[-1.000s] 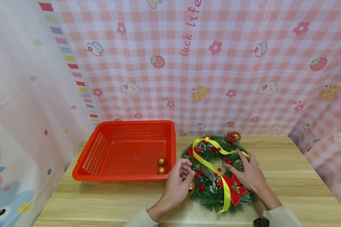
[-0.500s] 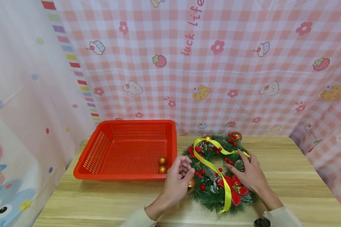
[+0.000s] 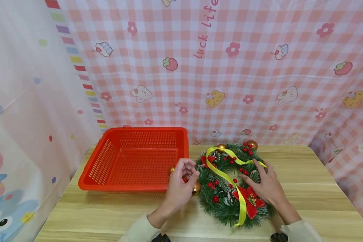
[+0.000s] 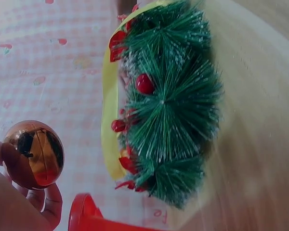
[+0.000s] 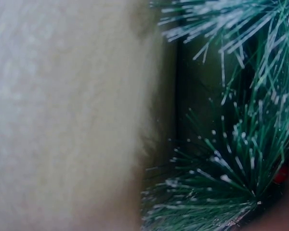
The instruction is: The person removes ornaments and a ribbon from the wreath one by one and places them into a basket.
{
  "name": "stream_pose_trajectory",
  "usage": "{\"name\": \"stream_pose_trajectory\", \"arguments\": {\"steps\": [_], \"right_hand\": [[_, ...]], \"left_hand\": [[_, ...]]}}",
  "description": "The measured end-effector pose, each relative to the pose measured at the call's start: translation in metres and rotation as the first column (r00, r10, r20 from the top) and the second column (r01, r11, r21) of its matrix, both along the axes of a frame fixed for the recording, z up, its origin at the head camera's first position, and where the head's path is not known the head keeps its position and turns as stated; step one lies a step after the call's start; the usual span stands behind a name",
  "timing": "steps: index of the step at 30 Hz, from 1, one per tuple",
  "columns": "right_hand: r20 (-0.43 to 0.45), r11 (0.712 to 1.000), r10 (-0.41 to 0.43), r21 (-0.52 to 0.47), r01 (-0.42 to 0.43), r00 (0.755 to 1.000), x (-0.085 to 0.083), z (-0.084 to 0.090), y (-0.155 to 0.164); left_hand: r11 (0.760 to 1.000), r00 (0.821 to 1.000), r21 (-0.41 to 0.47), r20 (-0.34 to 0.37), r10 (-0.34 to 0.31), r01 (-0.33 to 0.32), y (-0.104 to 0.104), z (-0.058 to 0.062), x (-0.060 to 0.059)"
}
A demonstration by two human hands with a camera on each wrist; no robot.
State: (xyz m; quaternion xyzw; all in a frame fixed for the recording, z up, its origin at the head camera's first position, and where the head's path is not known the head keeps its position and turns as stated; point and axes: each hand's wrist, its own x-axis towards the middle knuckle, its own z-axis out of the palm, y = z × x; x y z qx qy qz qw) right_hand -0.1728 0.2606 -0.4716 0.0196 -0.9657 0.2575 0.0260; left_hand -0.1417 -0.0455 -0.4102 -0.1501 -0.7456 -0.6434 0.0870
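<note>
While a green wreath [image 3: 223, 203] lies on a wooden table [image 3: 302, 188] between four and five o'clock in the head view, a person's bare hands are at either side of it. Taking the wreath as the dial, with twelve at its far edge, the left hand [image 3: 179, 188] is at nine o'clock, fingers curled round a shiny copper ball [image 4: 33, 154] just beside the needles. In the left wrist view, this ball is clearly apart from the wreath. The right hand [image 3: 266, 188] rests on the wreath at three o'clock, thumb and fingers spread, a fingertip at the yellow ribbon [image 3: 219, 172]; whether the fingers press hard, I cannot tell. The ribbon curves from two o'clock round by ten to eleven, then down to six. Two other copper balls [image 3: 252, 145] sit at eleven and one, red flowers [image 3: 251, 201] near ten and between four and five, and red berries [image 3: 215, 199] at eight. Just past nine o'clock stands a red basket [image 3: 133, 187]; a golden ball [image 3: 171, 170] inside it is partly hidden by the left hand. Beyond the table hangs a pink checked cloth [image 3: 181, 84].
</note>
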Motion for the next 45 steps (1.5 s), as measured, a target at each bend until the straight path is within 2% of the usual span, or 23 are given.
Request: {"name": "stream_pose_trajectory", "arguments": {"steps": [12, 17, 22, 37, 45], "right_hand": [[0.010, 1.000, -0.007, -0.001, 0.007, 1.000, 0.001, 0.001, 0.000], [0.008, 1.000, -0.006, 0.000, 0.006, 1.000, 0.001, 0.002, 0.000], [0.010, 1.000, -0.006, 0.003, 0.006, 1.000, 0.001, 0.001, 0.000], [0.012, 1.000, -0.005, 0.005, 0.005, 1.000, 0.000, 0.000, -0.001], [0.013, 1.000, -0.006, 0.008, 0.006, 1.000, 0.000, 0.000, -0.001]], "left_hand": [[0.995, 0.996, -0.031, -0.013, 0.091, -0.091, -0.024, 0.003, -0.010], [0.992, 0.992, -0.004, -0.015, 0.124, -0.124, -0.033, 0.002, -0.016], [0.989, 0.988, 0.011, -0.046, 0.150, -0.150, -0.043, 0.001, -0.020], [0.971, 0.969, -0.012, -0.073, 0.236, -0.238, -0.085, 0.001, -0.024], [0.962, 0.962, -0.039, -0.046, 0.270, -0.272, -0.102, -0.001, -0.028]]}}
